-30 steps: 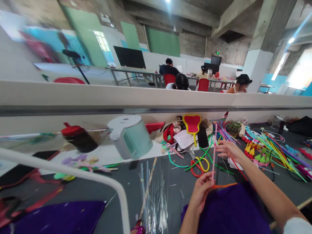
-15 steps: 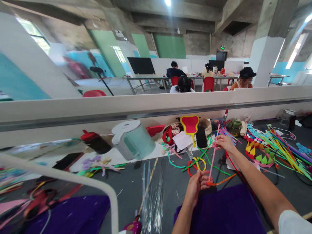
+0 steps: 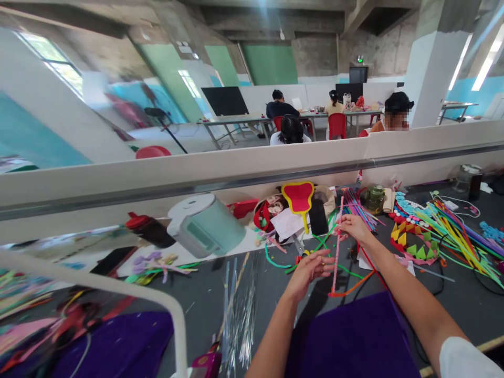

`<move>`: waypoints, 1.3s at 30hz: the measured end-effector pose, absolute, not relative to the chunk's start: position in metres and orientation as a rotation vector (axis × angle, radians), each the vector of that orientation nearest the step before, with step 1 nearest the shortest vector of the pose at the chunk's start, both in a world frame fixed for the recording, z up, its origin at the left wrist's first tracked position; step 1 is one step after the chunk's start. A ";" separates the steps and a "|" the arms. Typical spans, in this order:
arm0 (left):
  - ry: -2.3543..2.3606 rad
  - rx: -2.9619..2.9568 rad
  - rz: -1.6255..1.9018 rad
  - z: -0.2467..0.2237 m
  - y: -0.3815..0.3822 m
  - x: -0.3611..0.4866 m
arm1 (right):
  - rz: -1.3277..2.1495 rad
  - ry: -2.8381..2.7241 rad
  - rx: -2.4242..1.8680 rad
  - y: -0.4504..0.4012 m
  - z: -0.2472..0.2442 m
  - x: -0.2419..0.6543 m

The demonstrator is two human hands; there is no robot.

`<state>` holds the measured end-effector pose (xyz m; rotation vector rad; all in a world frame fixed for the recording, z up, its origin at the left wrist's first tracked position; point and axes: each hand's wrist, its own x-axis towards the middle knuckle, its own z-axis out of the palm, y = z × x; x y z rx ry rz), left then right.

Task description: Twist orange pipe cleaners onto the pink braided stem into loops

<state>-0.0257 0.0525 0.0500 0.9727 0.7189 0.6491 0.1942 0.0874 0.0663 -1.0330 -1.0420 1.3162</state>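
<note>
My right hand [image 3: 353, 229] pinches a thin pink stick [image 3: 335, 281] near its upper part and holds it almost upright over the table. The stick looks wrapped in fuzzy pink pipe cleaner. At its lower end an orange pipe cleaner [image 3: 356, 284] is joined on and sticks out to the right. Beside the stick, my left hand [image 3: 309, 272] is open, its fingers stretched toward the shaft; whether they touch it I cannot tell. Green pipe cleaners [image 3: 352, 271] lie behind, and scissors [image 3: 300, 248] are partly hidden by my left hand.
Purple cloth [image 3: 354, 336] lies in front of me. Silver tinsel strips [image 3: 244, 310], a pale green kettle [image 3: 208, 226], a red-yellow fan-shaped piece [image 3: 298, 198], a phone [image 3: 318, 217] and piled coloured pipe cleaners [image 3: 460, 231] surround the hands. A white curved bar [image 3: 179, 320] crosses the left.
My left hand has let go of the stick's lower end and moved up and left, its fingers spreading. The right hand keeps its pinch; the stick has shifted slightly left in view.
</note>
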 end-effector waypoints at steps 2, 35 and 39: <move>0.689 0.989 0.629 0.048 0.054 -0.025 | 1.330 -1.040 -1.027 0.088 0.064 0.194; 0.564 0.765 0.854 0.058 0.051 -0.021 | 0.995 -1.155 -1.184 -0.004 0.059 0.175; 0.509 0.780 0.927 0.088 0.046 -0.020 | 1.155 -1.157 -0.890 -0.020 0.080 0.180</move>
